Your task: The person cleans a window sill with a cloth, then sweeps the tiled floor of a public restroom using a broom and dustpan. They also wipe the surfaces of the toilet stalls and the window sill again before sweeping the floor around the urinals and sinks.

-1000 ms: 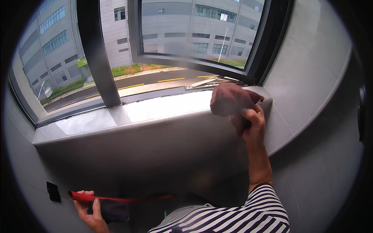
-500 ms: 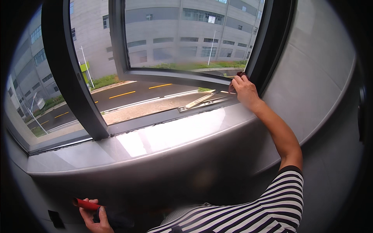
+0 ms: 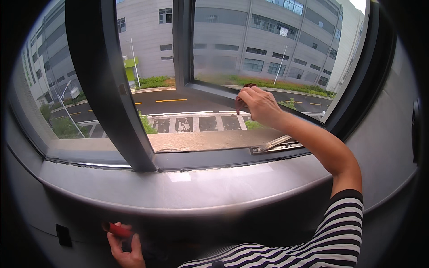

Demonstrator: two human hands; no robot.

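Note:
My right hand (image 3: pixel 263 106) reaches up to the window with its fingers closed on a dark reddish-brown cloth (image 3: pixel 240 105). The cloth is against the bottom rail of the open window sash (image 3: pixel 210 91), partway along it. Low on the left, my left hand (image 3: pixel 127 255) is wrapped round a red tube (image 3: pixel 119 230) with a round end. Something dark sits below the tube by the palm; I cannot make out its kind.
A metal stay arm (image 3: pixel 273 145) links the sash to the lower frame. Below runs a pale, shiny sill (image 3: pixel 201 192) with a rounded front edge. The thick dark mullion (image 3: pixel 100 85) stands left of the opening. Outside are a road (image 3: pixel 161 102) and a grey building.
My right hand has slid the cloth leftward along the bottom rail, away from the sash's right corner. The view has turned, shifting the window rightward. My left hand still grips the red tube.

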